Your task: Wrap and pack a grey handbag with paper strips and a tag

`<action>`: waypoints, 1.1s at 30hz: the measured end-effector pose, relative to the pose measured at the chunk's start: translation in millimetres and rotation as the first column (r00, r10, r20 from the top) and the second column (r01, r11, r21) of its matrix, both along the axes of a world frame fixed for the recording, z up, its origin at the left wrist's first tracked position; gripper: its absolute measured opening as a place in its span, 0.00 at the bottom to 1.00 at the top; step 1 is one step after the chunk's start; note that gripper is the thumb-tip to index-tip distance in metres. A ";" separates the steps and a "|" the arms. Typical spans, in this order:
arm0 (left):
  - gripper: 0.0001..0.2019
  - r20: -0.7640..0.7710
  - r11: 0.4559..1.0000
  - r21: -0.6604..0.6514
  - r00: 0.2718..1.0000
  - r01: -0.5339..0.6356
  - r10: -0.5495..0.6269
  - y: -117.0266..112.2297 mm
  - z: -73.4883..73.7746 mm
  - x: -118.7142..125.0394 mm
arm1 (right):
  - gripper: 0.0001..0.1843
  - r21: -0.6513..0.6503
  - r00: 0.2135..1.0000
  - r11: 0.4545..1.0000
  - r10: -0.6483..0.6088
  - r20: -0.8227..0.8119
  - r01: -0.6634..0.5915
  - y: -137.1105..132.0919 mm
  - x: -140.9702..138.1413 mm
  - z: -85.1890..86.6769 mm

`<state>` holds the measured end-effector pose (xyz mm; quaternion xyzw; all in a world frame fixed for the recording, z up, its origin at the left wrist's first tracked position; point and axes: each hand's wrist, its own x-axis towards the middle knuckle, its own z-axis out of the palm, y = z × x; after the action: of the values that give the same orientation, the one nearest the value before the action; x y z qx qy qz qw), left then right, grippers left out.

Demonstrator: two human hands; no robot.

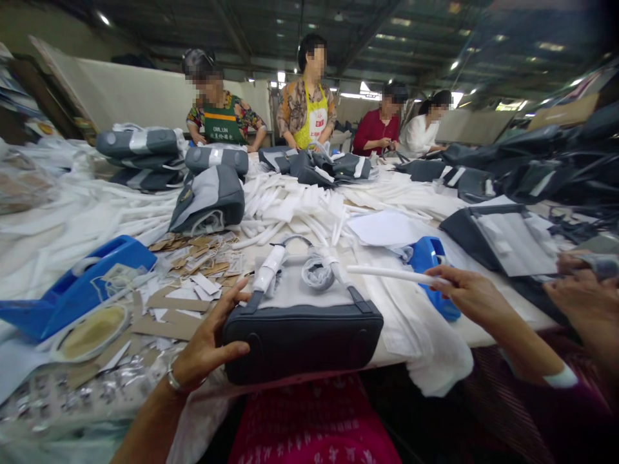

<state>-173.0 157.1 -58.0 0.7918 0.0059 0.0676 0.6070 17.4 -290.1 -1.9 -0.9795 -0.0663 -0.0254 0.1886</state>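
A dark grey handbag [309, 338] lies in front of me at the table edge, its base facing me. White wrapping covers parts of its handle, and a roll of clear wrapping [318, 270] sits on its pale covering sheet. My left hand [213, 345] grips the bag's left end, thumb on the base side and fingers around the corner. To the right, my right hand [459, 287] pinches a slim white foam tube [387, 273], whose free end points left over the bag's right side. Just behind that hand stands a blue tape dispenser [428, 251].
Another blue tape dispenser [97, 277] stands left, near cardboard tags [203, 251] and a tape roll [91, 332]. White foam tubes [290, 206] cover the table's middle. Wrapped bags [213, 196] stand behind. A co-worker's hands [587, 296] are close on the right; several people work across the table.
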 end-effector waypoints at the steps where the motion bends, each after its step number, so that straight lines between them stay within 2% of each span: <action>1: 0.48 -0.003 1.000 -0.011 1.000 0.009 -0.009 -0.4 -0.1 0.0 | 0.14 0.006 1.000 1.000 0.023 -0.017 -0.023 -2.3 -2.2 0.3; 5: 0.48 -0.006 0.998 -0.044 0.999 0.047 -0.047 -0.8 -0.5 0.3 | 0.14 0.119 0.991 0.990 0.091 -0.093 -0.080 -7.2 -4.5 -0.7; 9: 0.48 -0.017 0.996 -0.063 0.998 0.067 -0.068 -1.2 2.1 0.1 | 0.14 0.092 0.996 0.993 0.079 -0.041 -0.075 -8.3 2.1 -2.0; 13: 0.45 -0.027 0.995 -0.075 0.998 0.059 -0.061 -3.7 6.7 -1.7 | 0.15 0.108 0.982 0.978 0.184 -0.041 -0.179 -5.0 6.8 0.0; 17: 0.45 -0.034 0.994 -0.084 0.997 0.064 -0.068 -5.8 9.2 -2.8 | 0.14 -0.022 0.955 0.961 0.277 0.111 -0.276 1.1 9.5 14.5; 21: 0.46 -0.037 0.996 -0.056 0.996 0.074 -0.076 -2.5 6.3 -2.8 | 0.15 -0.140 0.876 0.908 0.419 0.241 -0.395 8.7 21.6 38.0; 24: 0.42 0.009 0.989 0.123 0.997 0.076 -0.078 1.5 7.7 -3.3 | 0.15 -0.161 0.820 0.861 0.508 0.264 -0.482 17.0 36.9 48.3; 26: 0.39 0.101 0.937 0.350 0.994 0.009 -0.047 -1.1 16.5 -2.9 | 0.15 -0.166 0.789 0.830 0.558 0.255 -0.533 23.5 46.2 48.5; 29: 0.38 0.238 0.760 0.641 0.969 -0.110 -0.061 -20.5 42.2 3.2 | 0.16 -0.170 0.762 0.791 0.612 0.210 -0.588 32.0 53.0 42.9; 31: 0.36 0.200 0.645 0.763 0.966 -0.048 -0.166 -42.4 62.2 12.7 | 0.17 -0.157 0.759 0.781 0.624 0.184 -0.604 35.1 52.7 39.4; 33: 0.32 0.057 0.538 0.837 0.961 0.102 -0.271 -65.6 78.6 26.0 | 0.18 -0.137 0.765 0.781 0.624 0.160 -0.609 35.5 51.2 37.7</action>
<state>-147.0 91.4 20.7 0.9696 -0.1659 0.0681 0.1663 68.6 -254.6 35.8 -0.9023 -0.4035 -0.0559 0.1412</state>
